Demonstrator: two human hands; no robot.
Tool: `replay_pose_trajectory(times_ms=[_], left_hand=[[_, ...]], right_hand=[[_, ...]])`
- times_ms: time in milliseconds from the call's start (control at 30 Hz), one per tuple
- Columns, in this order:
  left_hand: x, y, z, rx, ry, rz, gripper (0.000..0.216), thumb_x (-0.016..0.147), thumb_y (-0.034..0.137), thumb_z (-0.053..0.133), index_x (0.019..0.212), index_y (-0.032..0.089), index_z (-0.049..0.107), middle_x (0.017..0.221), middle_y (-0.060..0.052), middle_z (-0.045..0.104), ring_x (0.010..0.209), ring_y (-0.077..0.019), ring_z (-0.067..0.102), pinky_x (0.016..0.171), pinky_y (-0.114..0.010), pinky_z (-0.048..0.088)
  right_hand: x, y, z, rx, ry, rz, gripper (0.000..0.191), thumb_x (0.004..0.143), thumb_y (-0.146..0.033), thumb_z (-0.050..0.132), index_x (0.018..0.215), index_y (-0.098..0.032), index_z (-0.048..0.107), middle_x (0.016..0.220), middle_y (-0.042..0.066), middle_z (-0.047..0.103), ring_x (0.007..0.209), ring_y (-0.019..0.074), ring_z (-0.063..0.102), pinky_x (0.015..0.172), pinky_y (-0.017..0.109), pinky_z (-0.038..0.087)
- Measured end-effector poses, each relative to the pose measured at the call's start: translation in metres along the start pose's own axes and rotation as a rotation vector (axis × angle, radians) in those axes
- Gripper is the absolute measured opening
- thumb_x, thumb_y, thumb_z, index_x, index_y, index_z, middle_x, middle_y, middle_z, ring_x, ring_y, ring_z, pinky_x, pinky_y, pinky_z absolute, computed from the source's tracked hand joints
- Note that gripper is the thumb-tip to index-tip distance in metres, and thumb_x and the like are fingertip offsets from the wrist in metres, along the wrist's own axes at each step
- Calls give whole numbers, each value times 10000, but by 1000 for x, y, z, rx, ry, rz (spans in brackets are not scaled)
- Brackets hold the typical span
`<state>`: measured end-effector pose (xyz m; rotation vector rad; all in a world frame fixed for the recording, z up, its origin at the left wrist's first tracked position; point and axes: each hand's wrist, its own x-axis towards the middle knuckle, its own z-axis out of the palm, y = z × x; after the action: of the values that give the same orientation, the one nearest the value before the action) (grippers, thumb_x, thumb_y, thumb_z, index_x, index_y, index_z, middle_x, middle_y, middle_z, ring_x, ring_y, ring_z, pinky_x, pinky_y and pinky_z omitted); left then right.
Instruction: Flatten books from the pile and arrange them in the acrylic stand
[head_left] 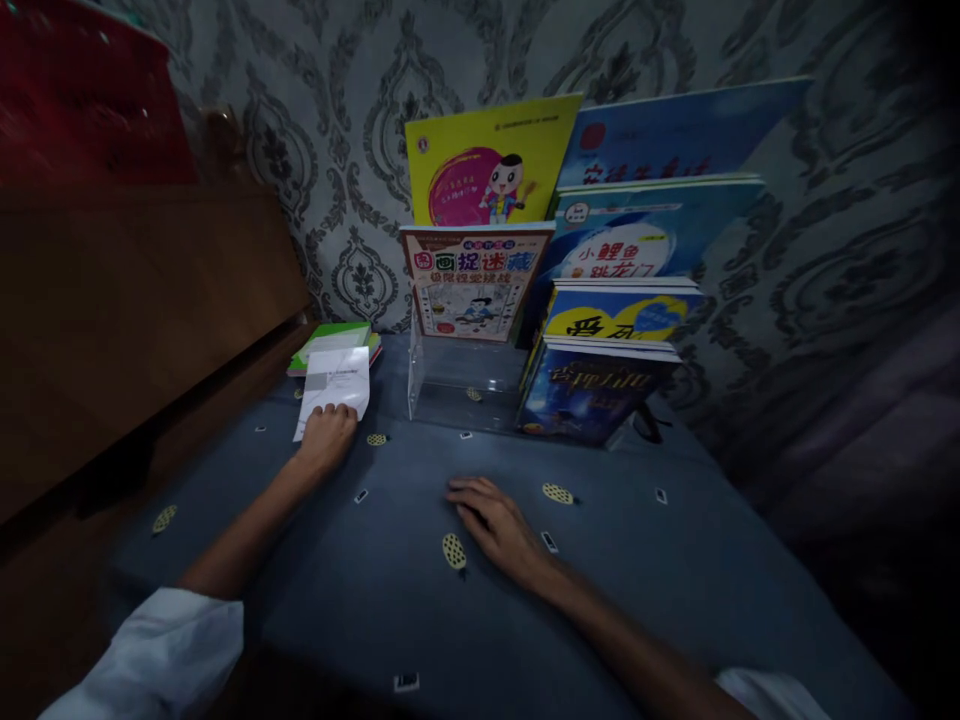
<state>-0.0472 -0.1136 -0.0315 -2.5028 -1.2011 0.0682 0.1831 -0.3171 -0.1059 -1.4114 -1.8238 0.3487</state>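
Observation:
My left hand point(330, 435) is closed on the near edge of a white paper sheet point(341, 378) with printed text. The sheet lies partly over a small stack of books with a green cover point(330, 335) at the table's far left. My right hand point(499, 525) hovers over or rests on the tablecloth, fingers stretched out and holding nothing. Beyond it stands a clear acrylic book rack point(454, 385). Its left side holds a brown-bordered picture book point(480, 285) before a yellow book point(480, 150); its right side holds several blue books, a dark blue one point(592, 390) frontmost.
A dark grey-blue tablecloth point(337, 590) with pineapple prints covers the table. Patterned wallpaper point(360, 150) rises behind it. To the left is a brown wooden cabinet point(135, 310) with a red item point(90, 100) on top. A black looped object point(649, 425) lies right of the rack.

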Motion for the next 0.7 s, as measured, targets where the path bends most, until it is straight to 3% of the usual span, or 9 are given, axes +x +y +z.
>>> replay_pose_trajectory(times_ms=[133,300,433,533,700], left_hand=[[-34,36,-7,6,-100,91,339,911,35,410,1077,75,702,1031,-226,702,996,-321,684,820,-409,507],[-67,91,-32,-81,-161,225,311,904,23,421,1069,75,680,966,-216,703,898,-301,709,716,-380,545],[-96,143,-41,-181,-52,428,224,926,89,485,1055,128,664,1012,-203,692,932,-302,700,702,-377,559],[-113,174,-39,-251,59,563,196,947,157,529,1103,145,647,1213,-228,650,1120,-344,652,780,-422,569],[-118,186,-36,-390,153,701,402,943,495,606,1162,159,631,1337,-201,616,1292,-379,559,968,-501,524]], right_hand=[[0,-1,0,22,16,2,288,975,-203,485,1129,-233,726,1188,115,726,1169,251,654,1003,502,535],[1,0,-2,26,74,20,288,958,-203,491,1107,-221,737,1165,115,738,1146,254,667,992,499,538],[0,8,-8,27,157,64,291,963,-236,488,1111,-211,737,1151,115,749,1121,254,684,986,483,543],[-5,13,-15,3,207,95,291,958,-238,488,1099,-211,740,1138,112,753,1108,251,689,982,469,544],[-19,20,-19,-147,198,90,292,955,-217,484,1110,-200,731,1158,118,740,1132,257,667,991,486,526]])
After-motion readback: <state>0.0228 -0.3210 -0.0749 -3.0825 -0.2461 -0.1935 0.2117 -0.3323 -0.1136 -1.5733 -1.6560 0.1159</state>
